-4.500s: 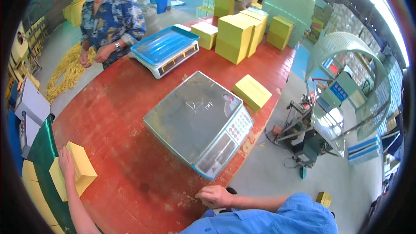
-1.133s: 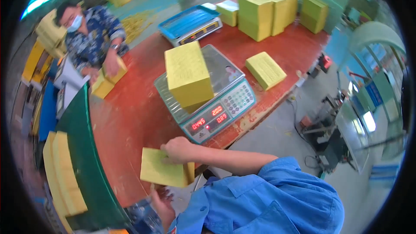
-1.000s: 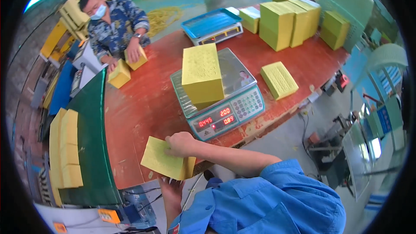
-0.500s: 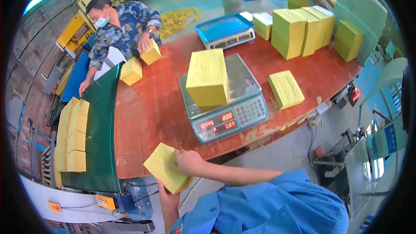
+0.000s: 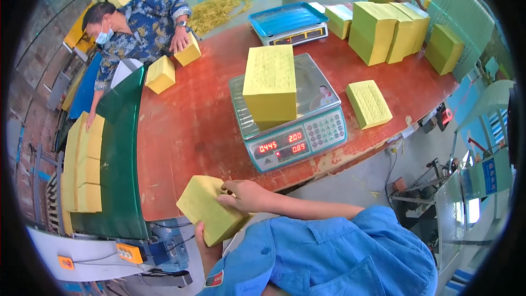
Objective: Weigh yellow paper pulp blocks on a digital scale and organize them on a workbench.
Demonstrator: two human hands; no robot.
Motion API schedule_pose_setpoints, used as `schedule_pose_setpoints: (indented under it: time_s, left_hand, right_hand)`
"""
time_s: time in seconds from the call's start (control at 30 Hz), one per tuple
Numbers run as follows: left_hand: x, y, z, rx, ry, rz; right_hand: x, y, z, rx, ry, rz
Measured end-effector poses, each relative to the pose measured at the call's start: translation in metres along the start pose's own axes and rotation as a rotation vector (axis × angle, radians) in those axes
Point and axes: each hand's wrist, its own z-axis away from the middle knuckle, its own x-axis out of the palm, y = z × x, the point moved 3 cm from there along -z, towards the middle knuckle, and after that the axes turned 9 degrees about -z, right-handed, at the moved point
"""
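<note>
In front of me, at the near edge of the red table, I hold a stack of yellow paper point(image 5: 205, 200) at a tilt. My left hand point(image 5: 205, 241) grips its lower left side, the thumb showing along the edge. The fingers of my right hand point(image 5: 241, 194) are bent against its upper right side. Beyond it, another yellow paper stack point(image 5: 269, 74) with embossed rings on top stands on a digital scale point(image 5: 296, 145) with its red display lit. To the right of the scale, a lower embossed stack point(image 5: 370, 104) lies on the table.
A co-worker at the left has one hand point(image 5: 179, 39) on a yellow stack and the other at stacks on a green belt point(image 5: 118, 186). A second scale with a blue tray point(image 5: 287, 19) stands farther back. Tall yellow stacks point(image 5: 372, 33) line the red table's point(image 5: 186, 159) far right.
The stack in my hands has tipped, showing more of its side. My right fingers have lifted and shifted slightly on it. The co-worker's reaching hand has come onto the belt stacks.
</note>
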Motion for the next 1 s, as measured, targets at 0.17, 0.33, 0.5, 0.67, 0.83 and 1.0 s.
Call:
schedule_pose_setpoints:
  time_s: [0.17, 0.33, 0.5, 0.67, 0.83, 1.0]
  left_hand:
    - [0.043, 0.074, -0.015, 0.255, -0.196, -0.027]
    - [0.155, 0.157, -0.109, 0.168, -0.487, 0.005]
    - [0.314, 0.195, -0.167, 0.283, -0.802, -0.251]
    - [0.360, 0.178, -0.217, -0.039, -0.809, -0.576]
    - [0.360, 0.167, -0.216, -0.102, -0.731, -0.550]
    - [0.361, 0.167, -0.219, -0.071, -0.781, -0.615]
  right_hand:
    - [-0.046, -0.013, 0.017, -0.142, 0.248, -0.163]
    - [-0.164, -0.075, 0.017, -0.209, 0.386, -0.479]
    - [-0.273, -0.072, -0.006, -0.232, 0.649, -0.727]
    - [-0.310, -0.011, -0.025, -0.125, 0.604, -0.890]
    - [-0.302, 0.003, -0.027, -0.067, 0.626, -0.916]
    - [-0.302, 0.007, -0.026, -0.093, 0.691, -0.834]
